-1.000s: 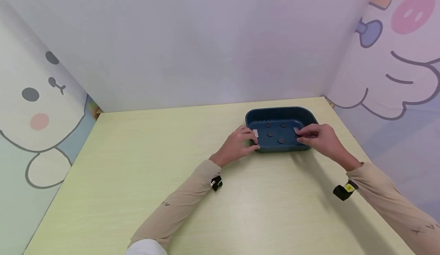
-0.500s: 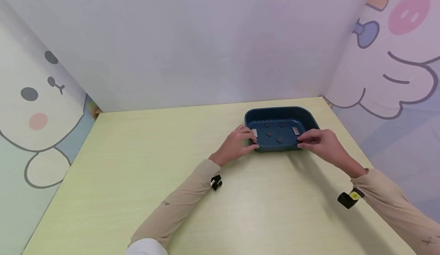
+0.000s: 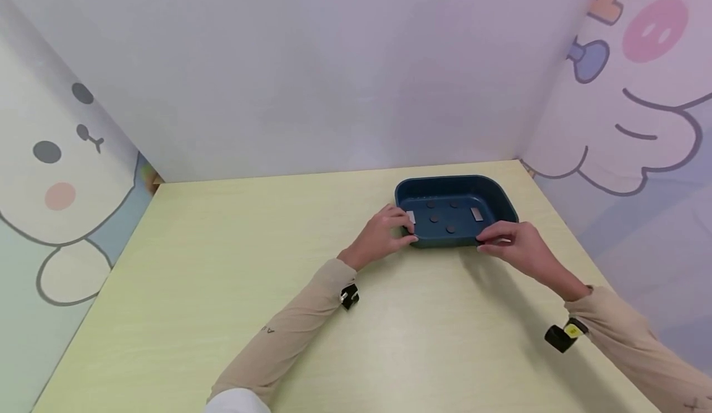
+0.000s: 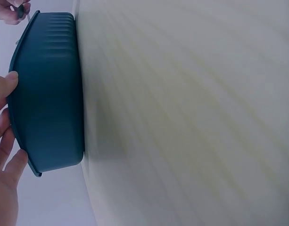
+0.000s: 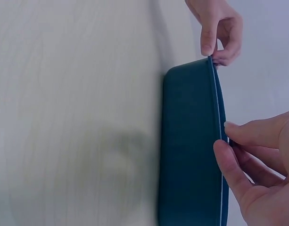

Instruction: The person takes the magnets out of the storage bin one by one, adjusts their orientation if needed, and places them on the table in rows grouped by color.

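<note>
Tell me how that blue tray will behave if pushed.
The tray looks stiff: its rim is undented where the left hand grips it. Broad and low, it will likely slide rather than tip. Small discs inside may shift if loose.

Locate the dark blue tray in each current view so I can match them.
Head: the dark blue tray sits right of centre, seen from above.
Left wrist: the tray is toward the upper left, outer wall showing.
Right wrist: the tray is right of centre, cut off at the bottom.
Shared landmark: the left hand at its rim.
</note>
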The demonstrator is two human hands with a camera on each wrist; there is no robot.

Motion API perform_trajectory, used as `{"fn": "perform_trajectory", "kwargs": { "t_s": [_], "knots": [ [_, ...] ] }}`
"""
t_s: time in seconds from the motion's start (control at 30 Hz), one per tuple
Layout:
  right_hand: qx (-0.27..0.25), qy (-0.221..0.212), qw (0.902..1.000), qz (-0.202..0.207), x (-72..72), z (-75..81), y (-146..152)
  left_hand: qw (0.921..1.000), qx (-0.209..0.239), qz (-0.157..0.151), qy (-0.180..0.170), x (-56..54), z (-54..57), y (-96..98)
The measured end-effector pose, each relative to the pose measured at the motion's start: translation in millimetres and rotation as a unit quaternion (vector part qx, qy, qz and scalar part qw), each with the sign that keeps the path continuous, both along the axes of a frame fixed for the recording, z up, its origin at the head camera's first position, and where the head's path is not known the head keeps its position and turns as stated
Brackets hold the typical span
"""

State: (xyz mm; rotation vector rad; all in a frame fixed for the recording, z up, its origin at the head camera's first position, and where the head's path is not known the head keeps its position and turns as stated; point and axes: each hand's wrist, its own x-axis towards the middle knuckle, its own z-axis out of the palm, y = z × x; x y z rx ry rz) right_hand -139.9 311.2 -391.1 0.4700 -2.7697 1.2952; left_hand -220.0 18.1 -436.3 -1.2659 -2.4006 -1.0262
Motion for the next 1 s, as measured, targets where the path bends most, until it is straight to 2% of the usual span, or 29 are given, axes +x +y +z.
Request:
{"fn": "perform_trajectory", "kwargs": {
  "t_s": [0.33,0.63,1.0],
  "knots": [
    [-0.007,-0.001,0.9999,0.008,7.0,-11.5,1.0,1.0000,0.001,-0.003,-0.001,-1.6,-4.7,1.0],
    [-0.018,-0.015,0.9997,0.012,7.1,-22.9,-1.3,1.0000,0.000,0.004,0.000,-0.8,-6.4,1.2],
    [0.011,-0.018,0.9998,-0.004,3.4,-31.5,-5.0,0.9999,0.002,0.002,0.011,-0.9,-3.4,1.7]
  ]
}}
